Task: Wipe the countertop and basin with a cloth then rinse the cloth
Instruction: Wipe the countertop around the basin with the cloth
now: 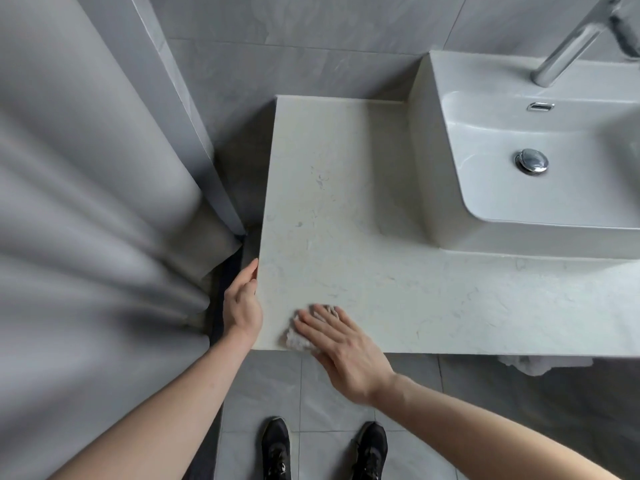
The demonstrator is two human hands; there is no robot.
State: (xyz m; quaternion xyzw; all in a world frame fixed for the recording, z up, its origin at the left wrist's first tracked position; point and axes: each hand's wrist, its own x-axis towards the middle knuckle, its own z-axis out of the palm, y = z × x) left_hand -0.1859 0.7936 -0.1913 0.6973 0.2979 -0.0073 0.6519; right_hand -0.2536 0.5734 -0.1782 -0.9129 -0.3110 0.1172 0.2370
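While a person stands at a bathroom vanity, the right hand lies flat with fingers straight and spread, pressing a cloth onto the near left corner of the pale stone bench. Its forearm reaches in from the lower right, wrist bent slightly inward. The left hand rests against the bench's left edge, fingers relaxed and extended along the side, thumb at the top rim, holding nothing; its arm comes up from the lower left.

1 cloth is at work: small, white and nubbly, crumpled, mostly hidden beneath the palm, with parts showing past the fingertips and at the bench's front edge. The bench surface is light grey-white with faint veining.

1 white rectangular basin sits on the bench's right side, well apart from the cloth, with 1 chrome drain plug, 1 overflow slot and 1 chrome tap behind it. 2 black shoes stand on the grey floor tiles, and 1 grey curtain hangs at left.
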